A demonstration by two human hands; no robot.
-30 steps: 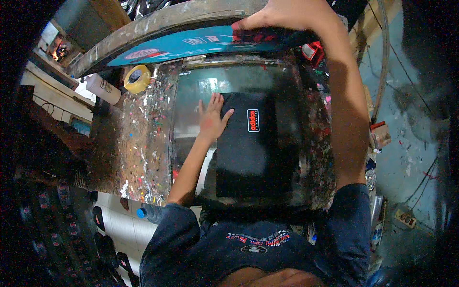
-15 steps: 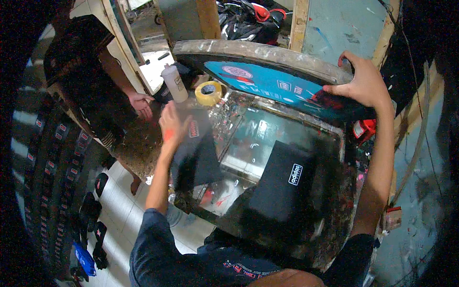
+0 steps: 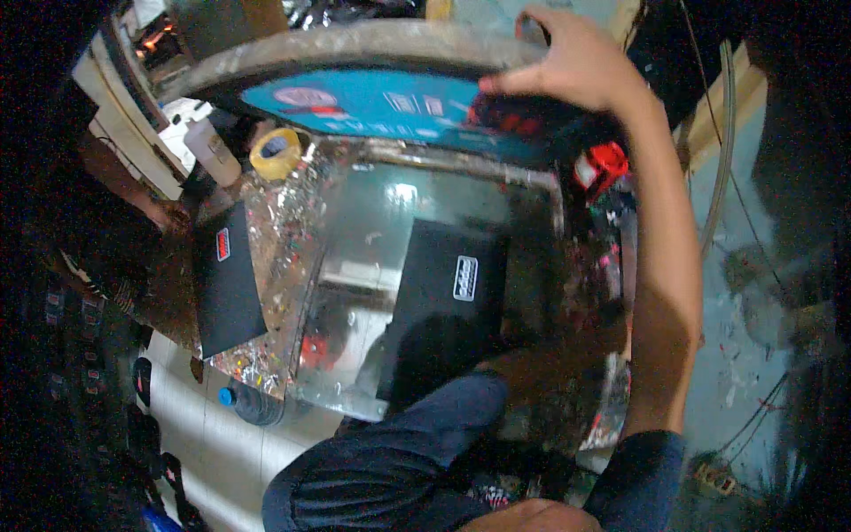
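Note:
A screen printing frame (image 3: pixel 355 44) with blue mesh is tilted up at the far side. My right hand (image 3: pixel 576 66) grips its upper right edge, thumb in front and fingers over the top. Beneath it, a black fabric panel (image 3: pixel 452 257) with a small white print lies on the glass plate (image 3: pixel 372 199). My left arm reaches across the near part of the plate toward the right; the forearm is in shadow and the left hand's fingers are hidden. Left of the glass, another black panel (image 3: pixel 229 288) with a red-and-white print rests on the speckled board.
A roll of clear yellowish tape (image 3: pixel 276 154) and a squeeze bottle (image 3: pixel 213 152) stand at the back left. Another person's hand (image 3: pixel 168 215) is beside the left panel. A red container (image 3: pixel 603 168) sits right of the plate. A blue-capped bottle (image 3: pixel 253 403) is below the board.
My left hand has let go of the red-printed panel at the left, and that arm has swung across to the right. The right hand still holds the raised frame. The view has shifted.

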